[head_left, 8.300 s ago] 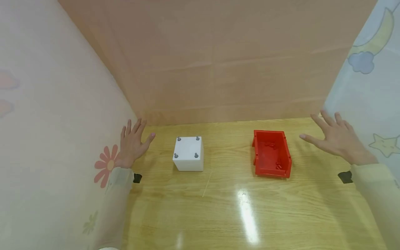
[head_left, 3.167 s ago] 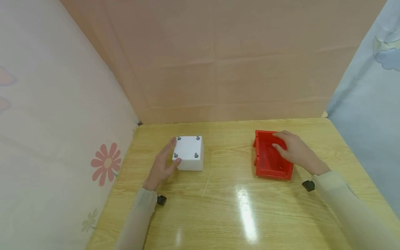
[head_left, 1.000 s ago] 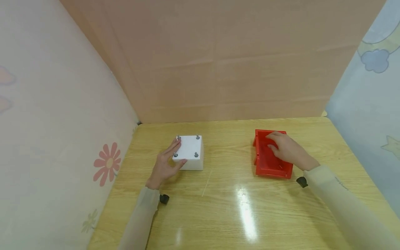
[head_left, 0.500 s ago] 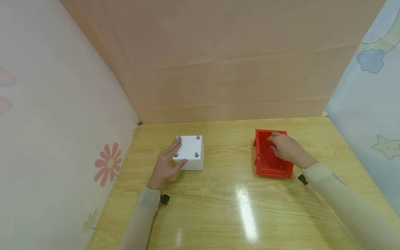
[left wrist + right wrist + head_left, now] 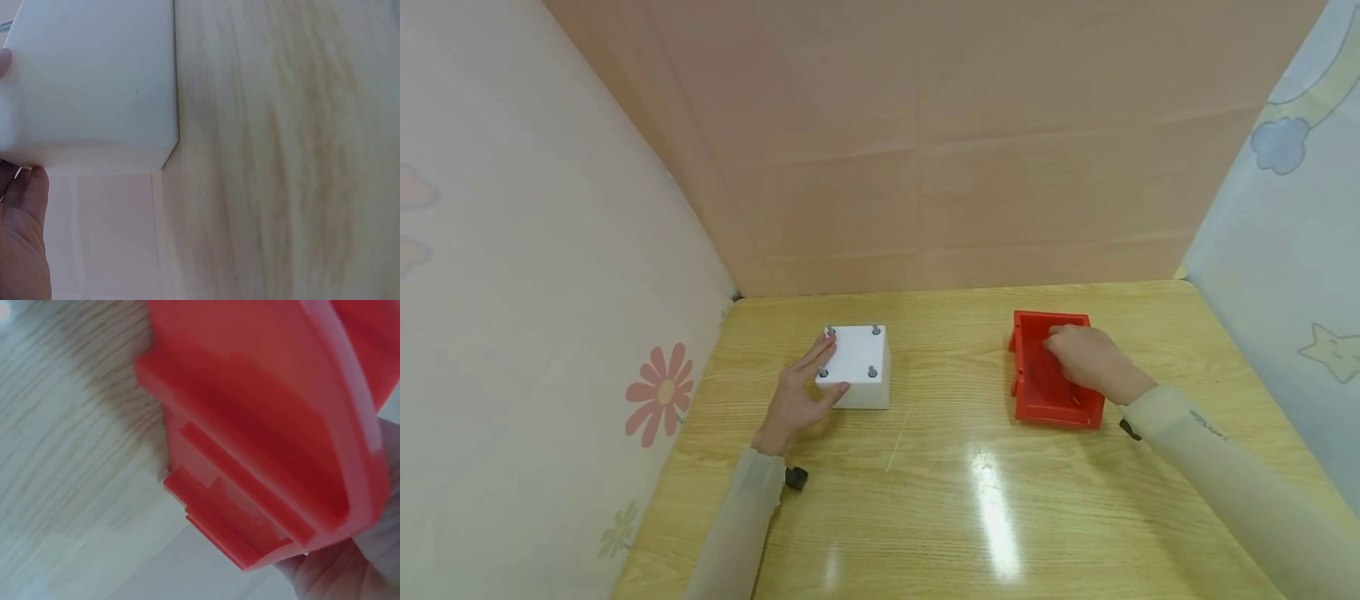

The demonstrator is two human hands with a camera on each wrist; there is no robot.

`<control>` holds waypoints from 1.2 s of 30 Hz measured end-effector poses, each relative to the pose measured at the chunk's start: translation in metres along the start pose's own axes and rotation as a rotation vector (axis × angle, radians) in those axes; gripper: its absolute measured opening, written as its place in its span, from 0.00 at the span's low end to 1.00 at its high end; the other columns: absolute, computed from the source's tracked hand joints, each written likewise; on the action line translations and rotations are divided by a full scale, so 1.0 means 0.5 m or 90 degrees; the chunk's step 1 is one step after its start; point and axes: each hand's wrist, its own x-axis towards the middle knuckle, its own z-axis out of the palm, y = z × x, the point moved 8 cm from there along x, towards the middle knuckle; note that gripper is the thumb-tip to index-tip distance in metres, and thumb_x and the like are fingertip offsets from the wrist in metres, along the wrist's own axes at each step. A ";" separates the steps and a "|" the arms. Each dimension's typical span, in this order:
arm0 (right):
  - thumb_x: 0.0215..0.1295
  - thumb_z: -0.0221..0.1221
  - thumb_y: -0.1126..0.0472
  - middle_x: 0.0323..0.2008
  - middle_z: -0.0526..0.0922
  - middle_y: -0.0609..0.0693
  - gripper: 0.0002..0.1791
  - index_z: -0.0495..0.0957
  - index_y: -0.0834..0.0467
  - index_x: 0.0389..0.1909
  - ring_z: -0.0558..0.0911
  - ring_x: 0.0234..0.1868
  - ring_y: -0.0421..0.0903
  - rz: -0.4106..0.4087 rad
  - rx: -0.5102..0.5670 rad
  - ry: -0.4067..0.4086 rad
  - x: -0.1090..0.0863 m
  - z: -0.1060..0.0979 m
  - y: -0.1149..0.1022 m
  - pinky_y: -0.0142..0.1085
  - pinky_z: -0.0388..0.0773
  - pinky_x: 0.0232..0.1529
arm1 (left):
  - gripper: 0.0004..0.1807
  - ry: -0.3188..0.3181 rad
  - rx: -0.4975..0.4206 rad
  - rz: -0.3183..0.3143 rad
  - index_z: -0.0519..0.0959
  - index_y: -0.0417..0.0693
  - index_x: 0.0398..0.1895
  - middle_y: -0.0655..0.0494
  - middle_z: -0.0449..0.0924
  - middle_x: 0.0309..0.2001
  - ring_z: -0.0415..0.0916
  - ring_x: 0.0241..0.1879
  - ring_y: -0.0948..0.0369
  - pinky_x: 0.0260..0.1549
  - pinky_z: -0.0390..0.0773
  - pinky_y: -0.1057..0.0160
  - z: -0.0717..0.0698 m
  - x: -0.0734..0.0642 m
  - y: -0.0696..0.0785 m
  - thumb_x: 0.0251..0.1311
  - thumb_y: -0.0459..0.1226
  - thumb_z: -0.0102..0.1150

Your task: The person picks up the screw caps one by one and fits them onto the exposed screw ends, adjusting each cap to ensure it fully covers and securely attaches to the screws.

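A white block (image 5: 857, 357) sits on the table, with a metal threaded stud (image 5: 872, 372) standing at each corner of its top. My left hand (image 5: 792, 406) holds the block's left side, thumb at the front face and fingers at the back left edge. In the left wrist view, the block's plain side (image 5: 94, 94) fills the upper left. My right hand (image 5: 1088, 360) reaches down into a red bin (image 5: 1054, 414), its fingers bent out of sight. Whether they pinch anything I cannot tell. The right wrist view shows mostly the bin's outer wall (image 5: 250, 425).
A wood-grain table (image 5: 940, 508) carries both things, the block left of centre and the bin right. A brown sheet (image 5: 925, 167) hangs at the back edge. Patterned cloth walls stand at the left (image 5: 535, 292) and the right (image 5: 1300, 250).
Both hands came in from the sides, left to the block, right into the bin. Over the last second the right fingers have curled and sunk deeper; the left hand has kept still.
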 end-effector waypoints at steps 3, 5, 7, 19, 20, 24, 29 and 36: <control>0.56 0.73 0.75 0.26 0.79 0.51 0.10 0.83 0.60 0.29 0.77 0.27 0.47 -0.021 -0.034 0.012 0.002 0.001 -0.003 0.44 0.88 0.30 | 0.39 0.001 -0.001 0.000 0.74 0.35 0.73 0.41 0.71 0.76 0.64 0.79 0.43 0.78 0.65 0.63 0.000 0.000 0.001 0.59 0.33 0.79; 0.56 0.74 0.75 0.24 0.79 0.50 0.11 0.82 0.59 0.27 0.76 0.26 0.46 -0.032 -0.055 0.020 0.003 0.003 -0.004 0.43 0.87 0.30 | 0.38 0.002 -0.002 0.001 0.74 0.34 0.73 0.41 0.71 0.76 0.64 0.79 0.42 0.77 0.66 0.62 0.000 0.001 0.000 0.59 0.33 0.79; 0.55 0.74 0.75 0.24 0.79 0.50 0.12 0.82 0.59 0.25 0.76 0.25 0.47 -0.039 -0.069 0.026 0.004 0.005 -0.005 0.44 0.87 0.31 | 0.38 0.002 -0.003 0.001 0.74 0.34 0.73 0.41 0.72 0.76 0.64 0.79 0.42 0.78 0.66 0.62 0.000 0.001 -0.001 0.59 0.33 0.79; 0.54 0.77 0.72 0.24 0.82 0.51 0.13 0.80 0.58 0.26 0.77 0.26 0.47 -0.036 -0.112 0.025 0.005 0.006 -0.008 0.45 0.84 0.35 | 0.38 0.002 0.006 0.002 0.75 0.34 0.73 0.42 0.71 0.76 0.64 0.79 0.42 0.78 0.65 0.62 0.001 0.001 -0.002 0.59 0.33 0.79; 0.54 0.77 0.72 0.24 0.82 0.51 0.14 0.80 0.58 0.26 0.77 0.26 0.47 -0.036 -0.116 0.026 0.005 0.006 -0.009 0.45 0.84 0.35 | 0.38 0.002 0.007 0.001 0.75 0.34 0.73 0.42 0.72 0.76 0.64 0.79 0.43 0.78 0.65 0.62 0.000 0.001 -0.002 0.59 0.33 0.79; 0.54 0.78 0.71 0.24 0.82 0.51 0.15 0.79 0.58 0.25 0.78 0.26 0.47 -0.031 -0.129 0.027 0.007 0.012 -0.007 0.44 0.83 0.35 | 0.38 0.001 0.005 -0.002 0.75 0.33 0.72 0.40 0.72 0.75 0.65 0.79 0.42 0.77 0.66 0.62 0.000 0.003 0.000 0.59 0.33 0.79; 0.51 0.80 0.70 0.24 0.82 0.52 0.17 0.78 0.57 0.25 0.78 0.27 0.48 -0.025 -0.135 0.020 0.008 0.019 -0.004 0.44 0.85 0.37 | 0.38 -0.003 0.004 -0.013 0.75 0.34 0.72 0.41 0.72 0.76 0.65 0.78 0.41 0.77 0.66 0.61 0.001 0.003 -0.001 0.59 0.34 0.79; 0.53 0.79 0.71 0.25 0.81 0.53 0.16 0.78 0.59 0.26 0.77 0.25 0.48 -0.033 -0.135 0.018 0.010 0.020 -0.009 0.46 0.89 0.37 | 0.38 -0.005 0.014 -0.016 0.75 0.34 0.72 0.42 0.72 0.76 0.65 0.78 0.42 0.77 0.68 0.56 0.003 0.003 -0.005 0.59 0.35 0.79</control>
